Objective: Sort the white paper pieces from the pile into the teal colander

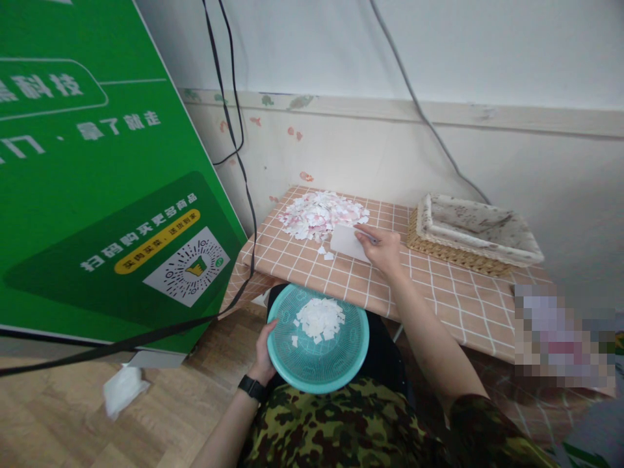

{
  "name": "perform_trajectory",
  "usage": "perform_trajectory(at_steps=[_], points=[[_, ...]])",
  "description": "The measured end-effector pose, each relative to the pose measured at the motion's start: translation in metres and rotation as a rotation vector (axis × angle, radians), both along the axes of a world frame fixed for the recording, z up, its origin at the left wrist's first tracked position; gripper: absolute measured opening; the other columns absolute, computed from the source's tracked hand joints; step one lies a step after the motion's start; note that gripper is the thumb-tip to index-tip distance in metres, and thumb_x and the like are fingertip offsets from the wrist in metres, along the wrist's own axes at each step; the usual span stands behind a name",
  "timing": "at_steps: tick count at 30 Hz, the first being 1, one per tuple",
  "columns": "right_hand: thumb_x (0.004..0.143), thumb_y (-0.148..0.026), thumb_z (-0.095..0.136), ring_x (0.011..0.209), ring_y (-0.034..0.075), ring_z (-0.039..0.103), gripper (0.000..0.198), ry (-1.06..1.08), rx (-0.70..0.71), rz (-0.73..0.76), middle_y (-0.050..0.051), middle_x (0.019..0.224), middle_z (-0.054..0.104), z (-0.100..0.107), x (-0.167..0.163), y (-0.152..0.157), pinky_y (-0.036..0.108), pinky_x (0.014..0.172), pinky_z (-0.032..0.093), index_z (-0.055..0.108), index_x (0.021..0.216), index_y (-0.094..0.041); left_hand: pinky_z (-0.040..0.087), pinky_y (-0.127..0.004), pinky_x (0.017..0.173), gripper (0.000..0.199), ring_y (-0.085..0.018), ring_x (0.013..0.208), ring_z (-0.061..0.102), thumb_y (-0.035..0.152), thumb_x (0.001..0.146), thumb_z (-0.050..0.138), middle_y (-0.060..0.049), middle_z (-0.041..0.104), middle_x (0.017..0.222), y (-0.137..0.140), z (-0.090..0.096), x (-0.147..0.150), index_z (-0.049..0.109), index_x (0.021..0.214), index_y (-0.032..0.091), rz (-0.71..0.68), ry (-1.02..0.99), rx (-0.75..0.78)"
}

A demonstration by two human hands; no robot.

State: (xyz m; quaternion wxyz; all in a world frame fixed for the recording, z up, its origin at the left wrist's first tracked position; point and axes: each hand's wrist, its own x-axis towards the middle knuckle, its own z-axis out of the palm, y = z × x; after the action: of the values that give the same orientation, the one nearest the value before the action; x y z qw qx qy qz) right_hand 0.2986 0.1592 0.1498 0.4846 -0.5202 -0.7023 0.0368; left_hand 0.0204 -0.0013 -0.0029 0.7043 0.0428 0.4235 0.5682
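Note:
My left hand [266,348] grips the left rim of a round turquoise plastic colander [292,370], with the fingers partly hidden beneath it. The colander is held just below the table's front edge, over my lap. A small heap of white paper scraps [319,320] lies inside it. Above the table, my right hand [380,246] is closed on a flat white card [348,242]. A short greyish bit shows by the fingers, too small to name. Just beyond the card is a large pile of torn white and pinkish paper scraps [322,213], with a few loose pieces nearer me.
The table has a brown checked cloth [439,299]. A cloth-lined wicker basket [468,240] stands on its right side, near a blurred-out patch. A tall green sign panel [112,156] is at left, with black cables [247,195] hanging beside it. A white plastic bag [124,390] lies on the floor.

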Motion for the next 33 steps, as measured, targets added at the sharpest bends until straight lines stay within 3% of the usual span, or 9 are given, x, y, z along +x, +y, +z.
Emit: perform_trajectory(at_steps=[12, 33], points=[[0.080, -0.034, 0.058, 0.093, 0.021, 0.065, 0.024, 0.050, -0.050, 0.115, 0.001, 0.100, 0.069, -0.002, -0.007, -0.002, 0.035, 0.083, 0.052, 0.069, 0.101, -0.029, 0.050, -0.035, 0.064, 0.022, -0.022, 0.061, 0.064, 0.031, 0.066, 0.066, -0.007, 0.071, 0.069, 0.001, 0.000, 0.000, 0.068, 0.077, 0.012, 0.001, -0.003, -0.002], [0.082, -0.032, 0.056, 0.085, 0.020, 0.067, 0.025, 0.036, -0.128, 0.226, 0.000, 0.100, 0.069, -0.002, -0.018, -0.006, 0.033, 0.074, 0.055, 0.067, 0.105, -0.029, 0.051, -0.034, 0.066, 0.021, -0.021, 0.062, 0.065, 0.030, 0.068, 0.065, -0.007, 0.072, 0.071, 0.001, 0.004, 0.001, 0.070, 0.078, 0.012, 0.004, 0.012, 0.012]])
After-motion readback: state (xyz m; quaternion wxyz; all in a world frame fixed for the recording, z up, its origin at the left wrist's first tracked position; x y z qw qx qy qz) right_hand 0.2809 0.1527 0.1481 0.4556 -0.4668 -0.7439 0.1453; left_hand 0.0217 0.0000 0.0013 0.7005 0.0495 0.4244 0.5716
